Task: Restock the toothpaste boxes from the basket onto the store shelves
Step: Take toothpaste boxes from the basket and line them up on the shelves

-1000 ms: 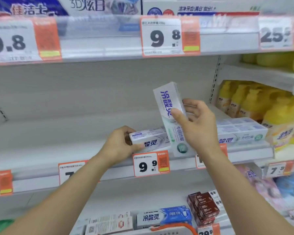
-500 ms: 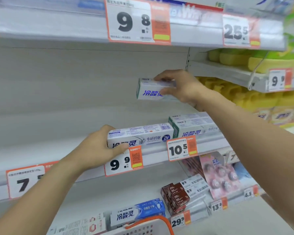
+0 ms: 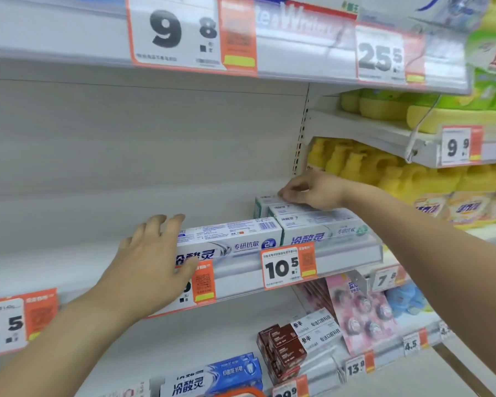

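Setting toothpaste boxes onto the middle shelf, we have our right hand at the back of the row, its fingertips pinching the rearmost box, which lies behind two more green-trimmed boxes at that shelf's right end. Our left hand rests at the left end of a blue-printed box lying lengthwise along the shelf's front edge; the fingers are spread and only lightly bent over its end, the thumb against its face, so we judge it is steadying the box and not clasping it.

As far as we can judge, only a few boxes are placed, and most of this shelf to the left of them is bare, so much of the restocking is left. Just an orange rim, probably the basket, shows at the bottom edge, below the shelf; what it holds is hidden.

Both front boxes read 冷酸灵, the blue one also 专研抗敏. On the shelf's front strip sits a tag marked 10.5, another to its left partly covered by our hand, and a further one ending in 5. Above hang tags of 9.8 and 25.5; below the shelf, more 冷酸灵 boxes and brown packs.
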